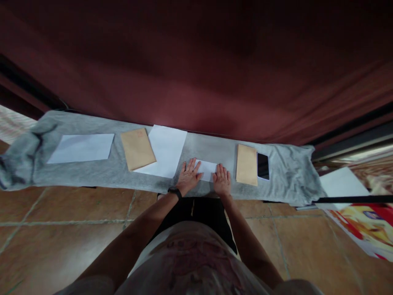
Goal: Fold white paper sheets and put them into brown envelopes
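A small white paper (207, 169), possibly folded, lies on the grey cloth in front of me. My left hand (188, 177) rests flat on its left side, fingers spread and a dark band on the wrist. On the paper's right edge lies my right hand (222, 179), palm down with the fingers stretched out. Left of my left hand is a larger white sheet (167, 147), partly covered by brown envelopes (138, 149). Another brown envelope stack (246, 164) sits to the right of my right hand.
A long narrow surface under grey cloth (211, 144) runs across the view. White paper (82, 147) lies at its left end. A dark-screened phone (263, 166) is beside the right envelopes. Behind hangs a dark red curtain (190, 94); a colourful printed bag (368, 225) is at lower right.
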### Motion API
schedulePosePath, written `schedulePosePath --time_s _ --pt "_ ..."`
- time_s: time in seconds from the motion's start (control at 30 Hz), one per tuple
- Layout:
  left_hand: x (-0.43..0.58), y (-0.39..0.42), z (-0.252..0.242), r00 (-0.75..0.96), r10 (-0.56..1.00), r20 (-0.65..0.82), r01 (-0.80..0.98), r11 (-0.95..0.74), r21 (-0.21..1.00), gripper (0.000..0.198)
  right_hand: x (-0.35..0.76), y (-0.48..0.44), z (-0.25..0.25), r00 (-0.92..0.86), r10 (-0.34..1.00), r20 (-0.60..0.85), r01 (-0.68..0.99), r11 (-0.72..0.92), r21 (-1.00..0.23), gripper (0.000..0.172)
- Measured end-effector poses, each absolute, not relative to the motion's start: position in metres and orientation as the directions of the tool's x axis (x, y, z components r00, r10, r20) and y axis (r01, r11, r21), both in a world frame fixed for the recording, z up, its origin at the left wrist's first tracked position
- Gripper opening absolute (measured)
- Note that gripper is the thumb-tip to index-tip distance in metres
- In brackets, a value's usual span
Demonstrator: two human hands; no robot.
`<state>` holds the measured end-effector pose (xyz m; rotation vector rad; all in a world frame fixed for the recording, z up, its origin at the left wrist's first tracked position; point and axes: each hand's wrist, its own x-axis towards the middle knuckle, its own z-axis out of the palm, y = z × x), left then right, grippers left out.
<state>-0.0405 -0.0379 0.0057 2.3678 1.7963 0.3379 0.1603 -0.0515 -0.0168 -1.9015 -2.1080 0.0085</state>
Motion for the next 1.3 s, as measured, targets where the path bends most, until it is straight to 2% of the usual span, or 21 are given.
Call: schedulePosePath --time_s 0.2,0.43,0.5,0.63,0.73,0.93,1.3 --pt "-0.042 -0.04 0.003 0.23 0.967 0.109 0.938 -0.25 0.24 0.067 0.169 -0.055 -0.016 -0.042 0.979 0.199 0.973 0.085 -0.212 0.056" --pt "-0.04 -0.043 0.008 0.195 0.972 0.134 0.949 -0.222 0.223 0.063 0.166 -0.057 -0.012 0.017 0.973 0.229 0.946 0.058 -0.317 0.055" --pt "-0.034 -0.045 0.009 0.235 0.961 0.146 0.937 -0.264 0.23 0.061 0.155 -0.056 -0.01 -0.032 0.971 0.239 0.931 0.116 -0.345 0.054" --pt "-0.022 -0.055 0.007 0.407 0.906 0.121 0.878 -0.424 0.224 0.058 0.13 -0.06 -0.008 -0.242 0.937 0.253 0.873 0.324 -0.365 0.056" --pt "-0.022 -0.065 0.001 0.426 0.9 0.093 0.878 -0.436 0.197 0.058 0.122 -0.068 -0.011 -0.288 0.92 0.267 0.867 0.368 -0.335 0.06" --pt "-0.037 -0.078 -0.001 0.381 0.912 0.15 0.901 -0.403 0.161 0.059 0.136 -0.082 -0.016 -0.28 0.913 0.296 0.906 0.353 -0.234 0.059" --pt "-0.057 -0.087 0.003 0.271 0.948 0.168 0.935 -0.301 0.187 0.064 0.165 -0.089 -0.009 -0.23 0.936 0.267 0.944 0.281 -0.172 0.059"
